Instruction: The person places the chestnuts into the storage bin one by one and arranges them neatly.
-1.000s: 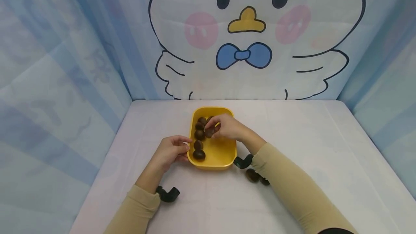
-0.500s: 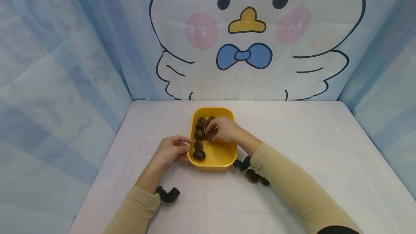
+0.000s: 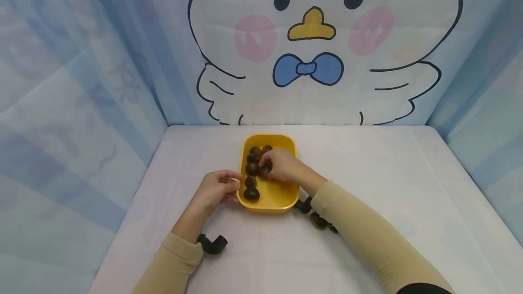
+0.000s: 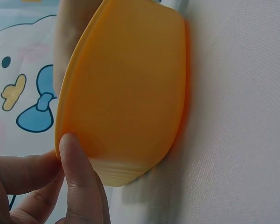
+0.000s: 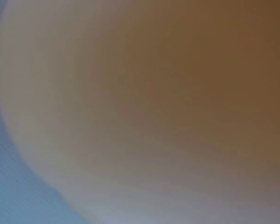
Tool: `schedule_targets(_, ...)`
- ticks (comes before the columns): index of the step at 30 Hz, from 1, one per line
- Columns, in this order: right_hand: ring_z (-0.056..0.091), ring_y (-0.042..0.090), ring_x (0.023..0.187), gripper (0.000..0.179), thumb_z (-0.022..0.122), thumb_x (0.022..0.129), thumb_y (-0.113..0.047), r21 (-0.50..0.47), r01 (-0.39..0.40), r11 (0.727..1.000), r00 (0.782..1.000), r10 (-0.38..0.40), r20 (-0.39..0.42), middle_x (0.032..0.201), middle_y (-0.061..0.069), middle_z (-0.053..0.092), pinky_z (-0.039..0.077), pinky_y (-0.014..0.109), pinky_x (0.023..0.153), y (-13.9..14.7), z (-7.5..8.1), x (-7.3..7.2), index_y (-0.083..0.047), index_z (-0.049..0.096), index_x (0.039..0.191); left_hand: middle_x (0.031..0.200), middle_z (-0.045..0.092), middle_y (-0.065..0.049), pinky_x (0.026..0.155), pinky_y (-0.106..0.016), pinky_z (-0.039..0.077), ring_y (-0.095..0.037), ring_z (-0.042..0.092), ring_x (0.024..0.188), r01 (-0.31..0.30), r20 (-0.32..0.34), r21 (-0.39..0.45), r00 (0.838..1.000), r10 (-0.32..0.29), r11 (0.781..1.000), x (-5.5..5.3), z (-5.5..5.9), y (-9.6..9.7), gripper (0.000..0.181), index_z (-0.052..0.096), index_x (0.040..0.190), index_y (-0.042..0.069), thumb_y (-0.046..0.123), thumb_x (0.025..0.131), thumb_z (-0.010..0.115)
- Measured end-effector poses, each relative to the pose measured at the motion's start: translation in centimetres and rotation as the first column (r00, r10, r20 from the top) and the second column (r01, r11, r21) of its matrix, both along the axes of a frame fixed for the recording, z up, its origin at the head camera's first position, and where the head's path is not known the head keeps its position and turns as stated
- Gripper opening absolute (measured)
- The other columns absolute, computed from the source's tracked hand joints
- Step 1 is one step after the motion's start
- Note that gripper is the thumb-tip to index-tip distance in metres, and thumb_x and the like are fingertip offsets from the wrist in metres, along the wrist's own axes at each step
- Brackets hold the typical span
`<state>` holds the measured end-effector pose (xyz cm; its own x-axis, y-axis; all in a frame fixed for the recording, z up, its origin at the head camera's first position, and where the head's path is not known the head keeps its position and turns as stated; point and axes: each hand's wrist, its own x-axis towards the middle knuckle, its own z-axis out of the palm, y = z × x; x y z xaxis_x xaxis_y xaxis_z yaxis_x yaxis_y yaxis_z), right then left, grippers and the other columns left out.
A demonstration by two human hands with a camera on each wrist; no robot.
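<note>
A yellow plastic box (image 3: pixel 278 198) stands on the table, with several brown chestnuts (image 3: pixel 251 193) lined up along its left side. My left hand (image 3: pixel 214 190) pinches the box's left rim; in the left wrist view its fingertips (image 4: pixel 73 151) lie against the outer wall. Inside the box, my right hand (image 3: pixel 282 164) reaches down with curled fingers and pinches a chestnut (image 3: pixel 264 173) beside the left row. Another chestnut (image 3: pixel 267 149) sits just behind that hand. The right wrist view is a close blur and shows no fingers.
Loose chestnuts (image 3: pixel 318 221) lie on the white table (image 3: pixel 261 257) to the right of the box, partly behind the right sleeve (image 3: pixel 359 226). A patterned curtain (image 3: pixel 306 103) rises behind the table's far edge, with more cloth at both sides.
My right hand has moved slightly down and back toward me, lowering the chestnut beside the left row. The left hand stays at the rim.
</note>
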<state>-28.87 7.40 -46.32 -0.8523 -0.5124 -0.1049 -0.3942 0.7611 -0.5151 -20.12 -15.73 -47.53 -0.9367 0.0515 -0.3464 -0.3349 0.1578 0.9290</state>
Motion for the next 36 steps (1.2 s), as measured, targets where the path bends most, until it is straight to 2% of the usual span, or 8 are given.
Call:
schedule_targets(2, 0.066, 0.023, 0.109, 0.031, 0.077, 0.083, 0.002, -0.009, -0.006, 1.000, 1.000, 0.006, -0.006, 0.115, 0.004, 0.079, 0.057, 0.039, 0.104, 0.0, -0.1, 0.0, -0.013, 0.082, 0.110, 0.107, 0.073, -0.018, 0.064, -0.026, 0.064, -0.016, 0.067, 0.069, -0.001, 0.000, -0.002, 1.000, 0.001, 1.000, 0.1, 0.0, 0.0, 0.028, 0.074, 0.126, 0.003, 0.003, 0.098, 0.070)
schedule_targets(5, 0.065, 0.021, 0.104, 0.036, 0.069, 0.084, 0.007, -0.045, 0.019, 0.999, 0.999, -0.018, 0.027, 0.115, 0.003, 0.078, 0.059, 0.036, 0.098, 0.1, 0.0, 0.1, -0.014, 0.082, 0.109, 0.107, 0.073, -0.017, 0.065, -0.026, 0.064, -0.016, 0.067, 0.070, 0.002, 0.003, 0.001, 1.000, -0.002, 1.000, 0.0, 0.1, 0.0, 0.029, 0.074, 0.127, 0.003, 0.003, 0.099, 0.070)
schedule_targets(10, 0.069, 0.020, 0.106, 0.041, 0.060, 0.087, 0.010, -0.109, 0.071, 0.992, 0.994, -0.062, 0.085, 0.117, 0.002, 0.078, 0.061, 0.038, 0.099, 0.5, 0.5, 0.3, -0.015, 0.081, 0.112, 0.107, 0.073, -0.017, 0.065, -0.026, 0.064, -0.016, 0.067, 0.070, 0.005, 0.003, 0.005, 1.000, -0.005, 1.000, 0.0, 0.1, 0.1, 0.029, 0.074, 0.127, 0.003, 0.003, 0.099, 0.070)
schedule_targets(17, 0.071, 0.023, 0.116, 0.044, 0.058, 0.089, 0.011, -0.187, 0.104, 0.977, 0.987, -0.078, 0.141, 0.121, 0.004, 0.078, 0.061, 0.040, 0.102, 1.1, 1.1, 0.4, -0.013, 0.080, 0.119, 0.106, 0.073, -0.016, 0.064, -0.026, 0.064, -0.016, 0.067, 0.070, 0.007, -0.003, 0.006, 1.000, -0.007, 1.000, 0.0, -0.1, 0.0, 0.029, 0.074, 0.127, 0.002, 0.003, 0.099, 0.070)
schedule_targets(24, 0.072, 0.029, 0.123, 0.040, 0.063, 0.093, 0.010, -0.332, 0.120, 0.936, 0.963, -0.028, 0.270, 0.132, 0.010, 0.075, 0.064, 0.041, 0.103, 2.2, 2.0, 0.5, -0.006, 0.075, 0.128, 0.104, 0.072, -0.015, 0.065, -0.026, 0.064, -0.016, 0.068, 0.069, 0.014, -0.003, 0.008, 1.000, -0.014, 1.000, 0.1, 0.0, 0.0, 0.029, 0.074, 0.128, 0.002, 0.004, 0.099, 0.070)
schedule_targets(29, 0.071, 0.031, 0.129, 0.039, 0.062, 0.097, 0.008, -0.364, 0.137, 0.921, 0.947, -0.014, 0.321, 0.138, 0.011, 0.072, 0.063, 0.041, 0.103, 3.0, 2.3, 0.7, -0.007, 0.073, 0.132, 0.104, 0.072, -0.014, 0.065, -0.026, 0.064, -0.016, 0.068, 0.069, 0.004, 0.010, 0.001, 1.000, -0.004, 1.000, -0.1, 0.0, 0.1, 0.028, 0.074, 0.127, 0.004, 0.004, 0.099, 0.070)
schedule_targets(36, 0.070, 0.036, 0.131, 0.040, 0.062, 0.098, 0.008, -0.425, 0.163, 0.890, 0.928, 0.008, 0.372, 0.141, 0.017, 0.070, 0.064, 0.040, 0.101, 4.5, 2.9, 1.5, -0.007, 0.071, 0.134, 0.100, 0.071, -0.013, 0.062, -0.026, 0.064, -0.015, 0.067, 0.067, 0.012, -0.007, 0.030, 1.000, -0.012, 0.999, 0.1, 0.0, 0.0, 0.030, 0.072, 0.128, 0.000, 0.001, 0.099, 0.069)
